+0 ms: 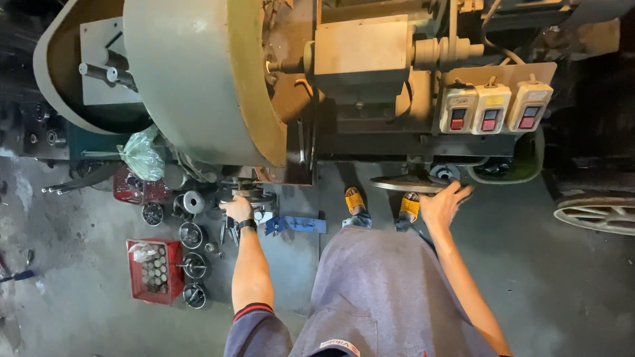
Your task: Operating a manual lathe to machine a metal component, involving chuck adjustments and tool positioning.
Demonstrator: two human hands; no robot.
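While the person stands at a heavy press machine (pixel 344 73), the left hand (pixel 237 209) is curled around a dark round metal part (pixel 250 194) at the machine's lower edge, just under the big pale flywheel guard (pixel 198 79). Fingers wrap the part; a black wristband (pixel 247 225) sits on that wrist. The right hand (pixel 442 205) is spread flat, fingers extended, pressing against the rim of a grey metal disc (pixel 403 184) that juts from the machine's underside, below a row of three push-button switch boxes (pixel 493 108) with red buttons. That hand grips nothing; it rests open on the disc.

Yellow sandals (pixel 382 203) show between the two arms, on grey concrete floor (pixel 562 277). Grey shorts and a dark sleeve with red trim fill the bottom of the view.

Just beside the left forearm lies a blue clamp-like tool (pixel 294 225). Further left, several round metal dies or rings (pixel 192 251) lie scattered on the floor, near a red plastic crate (pixel 156 271) packed with small cylindrical pieces. A green plastic bag (pixel 141 157) hangs above a second red basket (pixel 135 188). At far right, part of a spoked wheel (pixel 595 215) is visible.
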